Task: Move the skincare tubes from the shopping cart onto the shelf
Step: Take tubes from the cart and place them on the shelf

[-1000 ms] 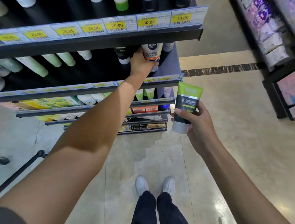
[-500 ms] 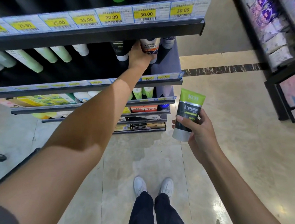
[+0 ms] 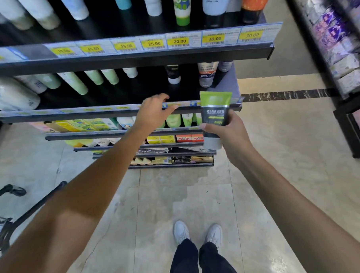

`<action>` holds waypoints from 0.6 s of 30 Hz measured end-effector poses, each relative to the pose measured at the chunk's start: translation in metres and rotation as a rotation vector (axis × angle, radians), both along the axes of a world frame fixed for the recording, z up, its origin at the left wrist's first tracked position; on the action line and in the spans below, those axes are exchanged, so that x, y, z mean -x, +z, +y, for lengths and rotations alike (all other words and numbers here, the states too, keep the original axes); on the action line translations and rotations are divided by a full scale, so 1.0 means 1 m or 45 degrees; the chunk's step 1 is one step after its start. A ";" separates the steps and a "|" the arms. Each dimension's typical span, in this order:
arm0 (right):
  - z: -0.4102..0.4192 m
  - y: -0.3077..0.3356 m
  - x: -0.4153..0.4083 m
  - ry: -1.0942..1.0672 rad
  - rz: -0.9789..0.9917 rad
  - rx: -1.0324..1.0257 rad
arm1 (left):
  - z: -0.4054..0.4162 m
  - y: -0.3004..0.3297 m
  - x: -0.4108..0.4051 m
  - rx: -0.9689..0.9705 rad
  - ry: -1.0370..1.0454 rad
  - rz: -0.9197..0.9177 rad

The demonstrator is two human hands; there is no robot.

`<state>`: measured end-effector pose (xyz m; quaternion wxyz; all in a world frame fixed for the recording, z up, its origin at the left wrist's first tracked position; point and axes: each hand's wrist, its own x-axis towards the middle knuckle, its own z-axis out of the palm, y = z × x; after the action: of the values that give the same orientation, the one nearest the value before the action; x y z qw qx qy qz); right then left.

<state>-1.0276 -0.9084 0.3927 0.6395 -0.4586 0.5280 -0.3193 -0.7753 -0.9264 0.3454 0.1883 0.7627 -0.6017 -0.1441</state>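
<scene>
Green-and-black tube [image 3: 214, 117], yellow price tags [image 3: 179, 41].

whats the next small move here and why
Probably lift the green and black tube, held in the right hand, up to the dark shelf beside the white and grey tube. The left hand is empty and there's a bare gap.

The left hand [image 3: 153, 112] has let go of the Nivea tube [image 3: 206, 74] — now standing alone upper centre — and pulled back, empty; the right hand [image 3: 230, 134] has lifted the green-and-black tube [image 3: 214, 115] closer to the shelf edge [image 3: 114, 115].
</scene>
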 end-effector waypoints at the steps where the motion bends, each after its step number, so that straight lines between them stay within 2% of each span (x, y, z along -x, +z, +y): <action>1: -0.006 0.002 -0.013 0.033 0.045 0.048 | 0.007 -0.003 -0.014 -0.011 -0.044 -0.112; 3: -0.020 0.004 -0.038 0.074 0.110 0.137 | 0.017 -0.007 -0.038 -0.007 -0.104 -0.264; 7: -0.044 0.002 -0.083 0.079 0.202 0.255 | 0.025 -0.012 -0.069 -0.051 -0.155 -0.383; 15: -0.082 -0.010 -0.139 -0.025 0.227 0.412 | 0.023 -0.030 -0.078 0.064 -0.108 -0.363; 18: -0.089 -0.022 -0.147 -0.049 0.327 0.506 | 0.022 -0.036 -0.080 0.084 -0.101 -0.345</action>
<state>-0.8802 -0.9974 0.3704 0.4580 -0.6022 0.5404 -0.3682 -0.6954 -0.9049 0.3097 0.1243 0.7441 -0.6558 -0.0271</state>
